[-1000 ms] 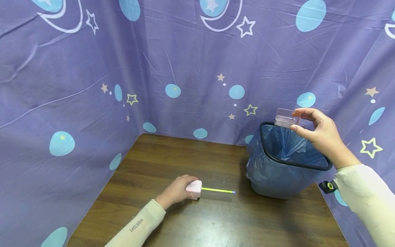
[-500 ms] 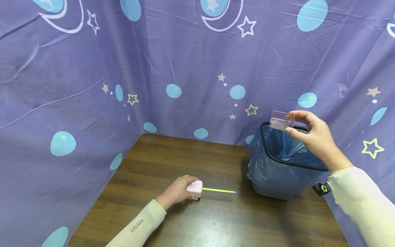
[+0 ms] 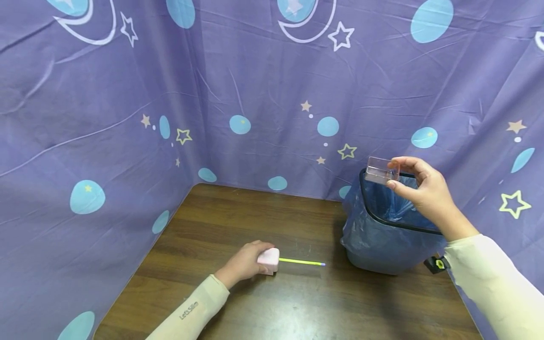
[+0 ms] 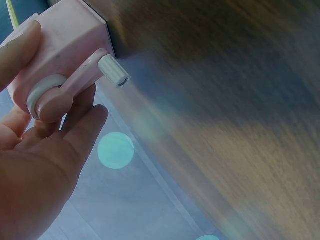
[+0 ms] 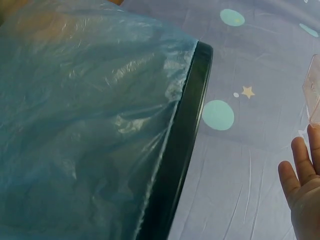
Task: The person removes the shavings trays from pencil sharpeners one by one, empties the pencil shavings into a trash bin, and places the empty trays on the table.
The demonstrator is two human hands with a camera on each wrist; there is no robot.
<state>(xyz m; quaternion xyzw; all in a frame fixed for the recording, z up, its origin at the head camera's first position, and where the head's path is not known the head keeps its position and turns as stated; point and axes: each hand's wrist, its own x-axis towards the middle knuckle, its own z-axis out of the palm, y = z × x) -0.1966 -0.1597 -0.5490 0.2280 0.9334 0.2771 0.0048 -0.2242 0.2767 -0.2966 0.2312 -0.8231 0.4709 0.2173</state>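
On the table my left hand (image 3: 243, 262) grips a pink crank pencil sharpener (image 3: 268, 260). Its crank arm and white ribbed knob (image 4: 114, 71) show in the left wrist view. A yellow pencil (image 3: 301, 261) sticks out of the sharpener's right side, its purplish end pointing toward the bin. Above the rim of the trash bin (image 3: 378, 252), my right hand (image 3: 425, 185) pinches a clear, pinkish plastic drawer (image 3: 379, 171) between thumb and fingers. In the right wrist view only a corner of the drawer (image 5: 313, 90) shows at the right edge.
A blue plastic bag (image 5: 100, 130) lines the bin under its black rim (image 5: 187, 135). The bin stands at the back right of the brown wooden table (image 3: 255, 212). Purple curtains (image 3: 263, 85) with stars and moons enclose the back and sides.
My right hand has moved left and slightly down with the drawer, over the bin's left rim. The left hand, sharpener and pencil have stayed in place.
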